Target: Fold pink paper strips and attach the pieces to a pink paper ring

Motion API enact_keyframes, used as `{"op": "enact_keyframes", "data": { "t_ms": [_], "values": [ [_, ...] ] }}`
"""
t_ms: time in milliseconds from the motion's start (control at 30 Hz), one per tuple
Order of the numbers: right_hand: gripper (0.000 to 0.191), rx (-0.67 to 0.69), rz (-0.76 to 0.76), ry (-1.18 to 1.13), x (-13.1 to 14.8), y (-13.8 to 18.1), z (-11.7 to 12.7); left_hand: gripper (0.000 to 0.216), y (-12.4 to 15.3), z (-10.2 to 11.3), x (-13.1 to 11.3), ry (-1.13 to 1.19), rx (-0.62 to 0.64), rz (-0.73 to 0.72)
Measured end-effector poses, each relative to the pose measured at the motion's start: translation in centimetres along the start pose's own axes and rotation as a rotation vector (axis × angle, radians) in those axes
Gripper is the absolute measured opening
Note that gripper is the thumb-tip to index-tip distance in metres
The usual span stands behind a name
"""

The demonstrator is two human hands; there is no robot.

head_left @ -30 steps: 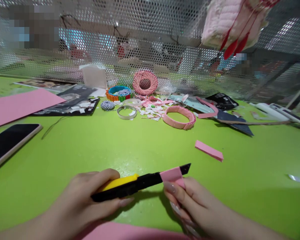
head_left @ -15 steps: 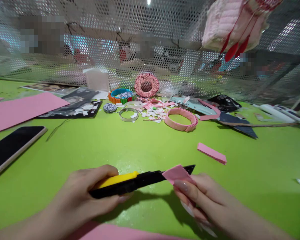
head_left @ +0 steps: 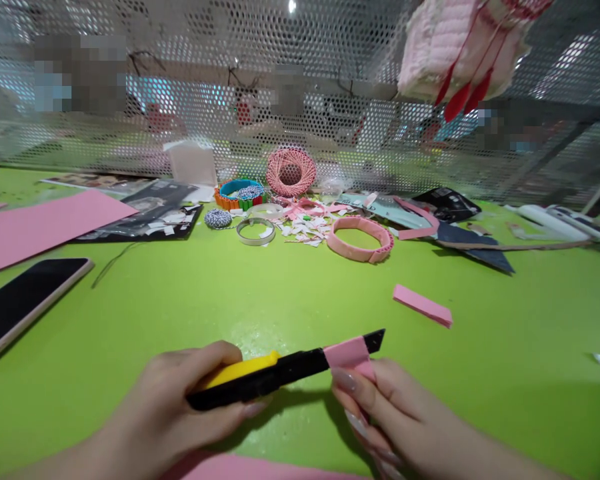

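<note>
My left hand (head_left: 195, 393) is closed round a yellow and black utility knife (head_left: 260, 377), its black blade out and pointing right. A small piece of pink paper (head_left: 349, 353) lies across the blade near the tip, partly covering it. The lower edge of that piece is pinched between thumb and fingers of my right hand (head_left: 380, 413). Behind my right hand, a short pink folded strip or stack of strips (head_left: 423, 305) rests on the green table. At the bottom edge, partly under my left hand, lies a larger pink sheet (head_left: 260, 468).
A phone (head_left: 30, 303) and a pink sheet (head_left: 65, 223) lie at the left. Along the back are a pink ring (head_left: 360, 240), a clear tape ring (head_left: 255, 231), paper scraps (head_left: 305, 230), a woven pink ring (head_left: 291, 172) and a perforated metal screen (head_left: 330, 40).
The pink paper has turned from a slanted, pointed fold to lying flatter across the blade. My right hand has shifted slightly left and down; the knife has stayed nearly in place.
</note>
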State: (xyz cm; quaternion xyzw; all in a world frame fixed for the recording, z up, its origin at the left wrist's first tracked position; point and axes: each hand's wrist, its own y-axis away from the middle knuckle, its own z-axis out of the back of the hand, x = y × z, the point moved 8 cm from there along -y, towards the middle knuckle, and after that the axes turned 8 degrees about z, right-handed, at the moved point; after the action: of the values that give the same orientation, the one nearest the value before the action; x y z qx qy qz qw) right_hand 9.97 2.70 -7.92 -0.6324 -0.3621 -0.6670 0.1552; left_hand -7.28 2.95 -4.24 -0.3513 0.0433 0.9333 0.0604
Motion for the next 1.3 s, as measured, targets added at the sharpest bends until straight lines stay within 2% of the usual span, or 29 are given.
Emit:
{"op": "enact_keyframes", "data": {
  "t_ms": [200, 367, 533, 667, 800, 867, 1033, 1167, 1300],
  "values": [
    [0.057, 0.010, -0.018, -0.024, 0.2, 0.2, -0.1, 0.024, 0.0, -0.3, 0.2, 0.041, 0.047, 0.042],
    [0.053, -0.009, 0.096, 0.136, 3.0, 0.4, 1.5, 0.029, -0.1, 0.3, 1.3, 0.086, 0.008, 0.157],
    [0.051, -0.024, 0.165, 0.150, 3.9, 0.4, 2.3, 0.033, 0.1, 1.0, 1.2, 0.077, -0.024, 0.268],
    [0.052, -0.006, 0.137, 0.066, 3.1, 0.4, 2.1, 0.036, 0.1, 0.9, 1.1, 0.095, -0.015, 0.304],
    [0.050, 0.036, 0.056, -0.077, 1.5, 0.2, 1.0, 0.034, 0.0, 0.0, 0.9, 0.110, 0.060, 0.249],
    [0.050, 0.032, 0.043, -0.081, 1.0, 0.0, 0.6, 0.032, 0.0, -0.5, 0.8, 0.111, 0.093, 0.227],
    [0.053, 0.030, 0.011, -0.053, 0.0, -0.1, -0.2, 0.030, 0.2, -0.8, 0.8, 0.102, 0.063, 0.223],
    [0.056, 0.021, 0.050, -0.080, 0.5, 0.0, -0.2, 0.032, 0.1, -1.1, 1.5, 0.103, 0.120, 0.234],
    [0.048, 0.013, 0.054, -0.008, 1.6, 0.4, 0.9, 0.034, 0.0, -0.7, 2.0, 0.111, 0.095, 0.281]
  ]
}}
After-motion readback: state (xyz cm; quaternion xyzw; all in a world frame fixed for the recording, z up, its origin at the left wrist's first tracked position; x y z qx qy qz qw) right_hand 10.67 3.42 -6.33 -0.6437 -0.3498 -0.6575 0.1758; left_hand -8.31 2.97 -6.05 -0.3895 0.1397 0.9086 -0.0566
